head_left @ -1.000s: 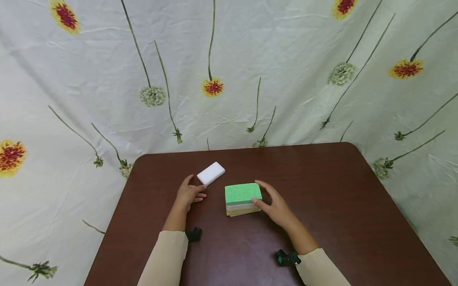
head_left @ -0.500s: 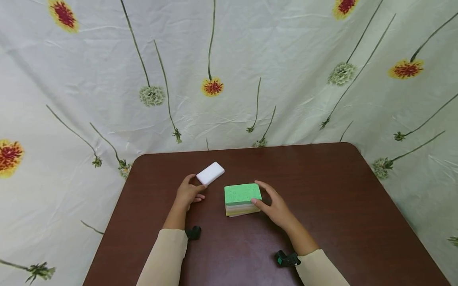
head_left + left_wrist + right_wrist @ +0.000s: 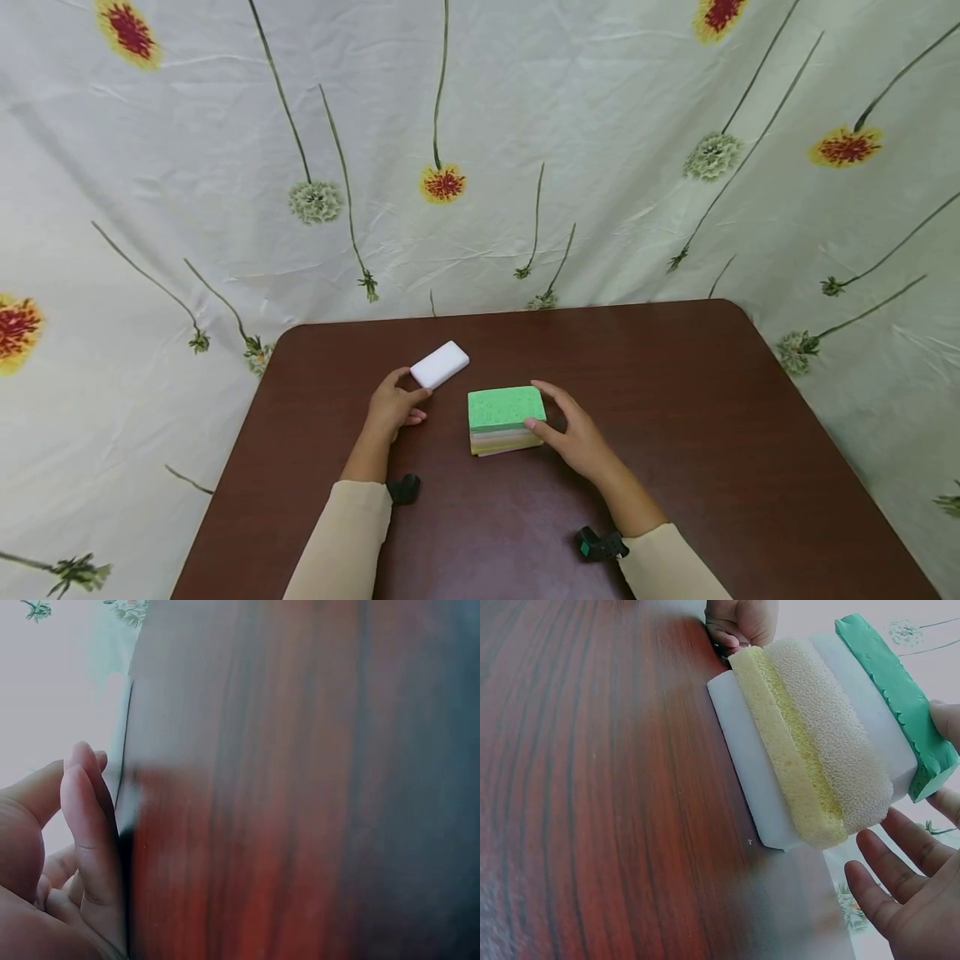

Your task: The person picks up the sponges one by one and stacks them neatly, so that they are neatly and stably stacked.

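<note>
A white sponge block (image 3: pixel 440 364) lies at an angle on the table, left of the stack. My left hand (image 3: pixel 392 410) pinches its near end between thumb and index finger. A green sponge (image 3: pixel 506 407) tops the stack, gripped at its right end by my right hand (image 3: pixel 581 437), thumb in front and index finger behind. Beneath it, the right wrist view shows a white block (image 3: pixel 866 712), a beige mesh sponge (image 3: pixel 829 724), a yellow sponge (image 3: pixel 787 757) and another white block (image 3: pixel 746 761) against the table. The right hand's other fingers (image 3: pixel 889 859) extend beside the stack.
The dark brown table (image 3: pixel 675 400) has rounded far corners. Behind and beside it hangs a pale curtain (image 3: pixel 615 150) printed with flowers. Black wrist cameras (image 3: pixel 602 544) sit under both wrists, at the beige sleeve cuffs (image 3: pixel 362 500).
Both hands hold the same pose on the same sponges. The whole head view has shifted very slightly to the left.
</note>
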Available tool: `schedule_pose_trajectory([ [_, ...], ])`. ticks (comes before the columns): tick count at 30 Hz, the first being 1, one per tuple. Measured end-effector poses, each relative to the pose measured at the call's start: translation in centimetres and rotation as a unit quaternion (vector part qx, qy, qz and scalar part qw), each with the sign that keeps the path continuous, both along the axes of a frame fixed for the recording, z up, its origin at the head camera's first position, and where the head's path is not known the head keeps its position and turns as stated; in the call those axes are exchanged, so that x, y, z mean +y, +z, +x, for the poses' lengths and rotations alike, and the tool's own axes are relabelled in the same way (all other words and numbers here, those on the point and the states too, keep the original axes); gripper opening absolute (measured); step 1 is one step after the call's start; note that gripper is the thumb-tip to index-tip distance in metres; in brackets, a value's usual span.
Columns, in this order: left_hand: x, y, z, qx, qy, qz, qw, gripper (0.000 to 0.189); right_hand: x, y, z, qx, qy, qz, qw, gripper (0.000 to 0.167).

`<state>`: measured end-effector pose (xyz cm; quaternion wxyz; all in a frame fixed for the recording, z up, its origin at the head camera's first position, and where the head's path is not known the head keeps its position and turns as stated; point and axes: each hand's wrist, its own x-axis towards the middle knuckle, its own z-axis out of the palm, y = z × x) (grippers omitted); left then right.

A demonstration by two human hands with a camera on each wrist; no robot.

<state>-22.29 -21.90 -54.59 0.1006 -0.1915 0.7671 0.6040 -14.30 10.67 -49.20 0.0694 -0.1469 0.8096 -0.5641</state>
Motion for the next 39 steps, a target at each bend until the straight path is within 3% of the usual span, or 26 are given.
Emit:
schedule_pose_trajectory([
  [21, -0.1, 0.1, 0.8, 0.003, 0.016, 0.055, 0.9984, 0.068, -0.1, -0.2, -0.1, 0.012, -0.003, -0.004, 0.9999, 0.060],
  [28, 0.0, 0.1, 1.4, 0.013, 0.011, 0.073, 0.9972, 0.065, 0.6, -3.1, -1.4, 0.023, -0.002, 0.014, 0.9996, 0.060],
  [39, 0.1, 0.6, 2.6, 0.044, 0.021, 0.083, 0.9953, 0.066, 0.6, -3.0, -1.4, 0.024, 0.001, 0.022, 0.9995, 0.062],
])
